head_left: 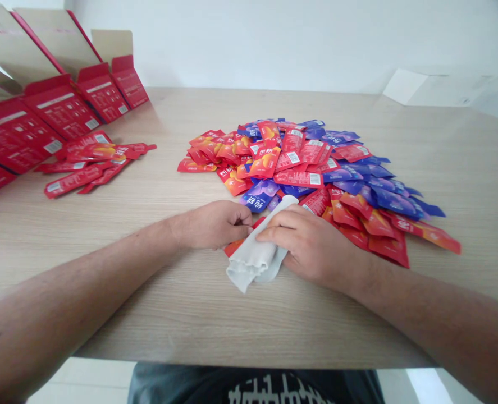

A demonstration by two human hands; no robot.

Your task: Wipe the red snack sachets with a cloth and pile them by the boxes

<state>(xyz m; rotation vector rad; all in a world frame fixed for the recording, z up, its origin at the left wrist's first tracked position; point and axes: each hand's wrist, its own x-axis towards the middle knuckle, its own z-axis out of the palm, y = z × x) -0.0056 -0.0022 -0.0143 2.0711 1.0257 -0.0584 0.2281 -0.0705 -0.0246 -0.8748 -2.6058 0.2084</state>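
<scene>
Under clamped right fingers (276, 236): white fabric cloth (252, 261), flat red foil sachet (232, 247)
Left fingers (241, 232): pinching sachet's edge
Leftward sachets (77, 179): likely done
Beyond: red-blue heap (293, 160), likely left

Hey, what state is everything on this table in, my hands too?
Red cartons: open, flaps raised
White cloth: folded
Red sachet beneath it: partly covered
Red and blue sachet pile: loosely heaped
Smaller red sachet group: loosely heaped
Left hand: fingers curled
Right hand: closed on cloth

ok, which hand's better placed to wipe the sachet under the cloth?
Probably the right hand: it holds the white cloth over the red sachet; the left hand appears to pinch the sachet.
</scene>
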